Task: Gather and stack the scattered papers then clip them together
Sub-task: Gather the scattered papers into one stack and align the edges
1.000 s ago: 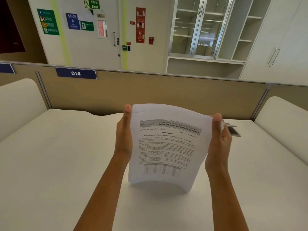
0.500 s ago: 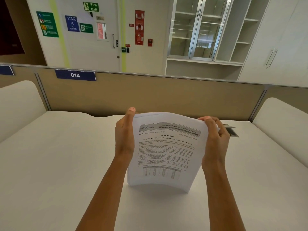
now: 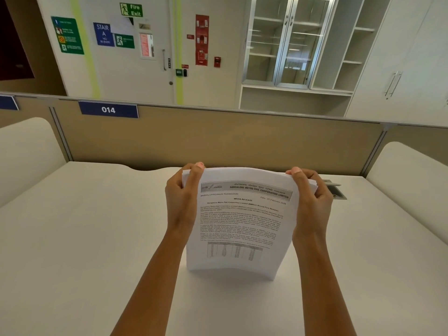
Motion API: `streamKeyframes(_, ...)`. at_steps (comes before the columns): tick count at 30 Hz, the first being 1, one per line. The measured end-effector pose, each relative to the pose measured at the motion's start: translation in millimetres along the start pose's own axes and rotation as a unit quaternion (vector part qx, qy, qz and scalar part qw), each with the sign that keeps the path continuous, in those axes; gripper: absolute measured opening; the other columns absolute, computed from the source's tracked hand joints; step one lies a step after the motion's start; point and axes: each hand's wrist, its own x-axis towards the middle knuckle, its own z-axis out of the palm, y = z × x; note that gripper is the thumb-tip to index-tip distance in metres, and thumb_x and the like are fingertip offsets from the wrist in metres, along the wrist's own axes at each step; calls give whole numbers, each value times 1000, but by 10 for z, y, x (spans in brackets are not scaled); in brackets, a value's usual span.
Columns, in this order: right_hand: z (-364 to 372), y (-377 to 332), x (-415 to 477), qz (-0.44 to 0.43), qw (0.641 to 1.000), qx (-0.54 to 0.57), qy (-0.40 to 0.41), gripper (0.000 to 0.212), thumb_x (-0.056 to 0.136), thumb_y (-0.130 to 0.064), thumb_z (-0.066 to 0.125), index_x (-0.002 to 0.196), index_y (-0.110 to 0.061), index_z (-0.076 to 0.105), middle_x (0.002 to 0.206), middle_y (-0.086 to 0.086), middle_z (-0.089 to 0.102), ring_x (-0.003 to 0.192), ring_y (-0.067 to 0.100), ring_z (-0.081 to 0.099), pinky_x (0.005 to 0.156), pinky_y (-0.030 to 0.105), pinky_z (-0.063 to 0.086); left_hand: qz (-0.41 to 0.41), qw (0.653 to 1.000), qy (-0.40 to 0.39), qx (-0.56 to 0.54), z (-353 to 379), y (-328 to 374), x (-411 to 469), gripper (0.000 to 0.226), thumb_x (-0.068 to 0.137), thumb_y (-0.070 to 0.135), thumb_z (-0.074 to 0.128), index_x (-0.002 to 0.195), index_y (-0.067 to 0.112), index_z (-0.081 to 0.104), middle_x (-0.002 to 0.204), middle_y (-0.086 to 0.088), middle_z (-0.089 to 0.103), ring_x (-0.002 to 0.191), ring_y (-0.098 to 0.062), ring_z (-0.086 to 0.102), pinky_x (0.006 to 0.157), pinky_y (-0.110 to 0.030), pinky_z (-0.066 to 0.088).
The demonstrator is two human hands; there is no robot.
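Head: paper stack [image 3: 242,221] upright, pinched between both hands' fingers [image 3: 200,167].

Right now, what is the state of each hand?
Left hand: grips the paper stack at its left edge.
Right hand: grips the same stack at its right edge.

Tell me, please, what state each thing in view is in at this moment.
paper stack, upright on end, bowed, lower edge at the desk, held at both top corners.
left hand, grips the stack's top left corner.
right hand, grips the stack's top right corner.
glass cabinet doors, closed.
exit door, closed.
grey metal item, lying on the desk behind the right hand, partly hidden.
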Motion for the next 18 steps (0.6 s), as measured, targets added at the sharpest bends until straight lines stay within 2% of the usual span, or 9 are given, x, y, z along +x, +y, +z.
streamKeyframes(3,1,16,9,-4,1000,0,-4,21,82,-39,60,65,-27,60,61,-5,63,57,12,61,53,27,49,9,1000,-6,-7,-9,-30,11,29,82,36,43,61,16,47,48,12,54,49,-7,55,45,-14,40)
streamKeyframes(6,8,20,7,-8,1000,-5,-12,24,77,-49,59,65,-28,59,59,-6,64,56,12,63,51,23,50,8,1000,-6,-6,-11,-41,13,44,81,50,45,68,8,53,51,9,59,50,-9,58,46,-17,43)
streamKeyframes(10,2,54,36,-12,1000,2,-19,21,76,-48,61,64,-31,59,59,-7,63,55,9,62,50,22,49,17,1000,-22,-11,-16,-33,23,48,80,60,48,70,14,55,54,13,62,52,-5,60,46,-13,44)
streamKeyframes(13,-41,85,41,-28,999,8,-46,19,77,-51,61,78,-33,59,62,-13,65,58,4,64,49,16,49,43,995,-76,-42,-91,-71,47,56,64,73,55,78,19,58,64,19,65,59,0,63,48,-9,45)
streamKeyframes(15,-118,180,23,-28,996,14,-81,21,76,-42,61,92,-28,61,69,-16,67,64,3,67,52,16,51,5,992,-117,-35,-165,-171,37,54,59,71,63,85,24,60,70,21,69,65,-2,67,51,-10,48)
streamKeyframes(18,-228,452,-38,36,990,2,-138,25,75,-30,66,98,-20,65,83,-8,75,76,14,72,59,26,57,-101,979,-173,-28,-234,-458,-51,31,68,49,73,91,29,67,81,16,74,77,-17,72,56,-19,54)
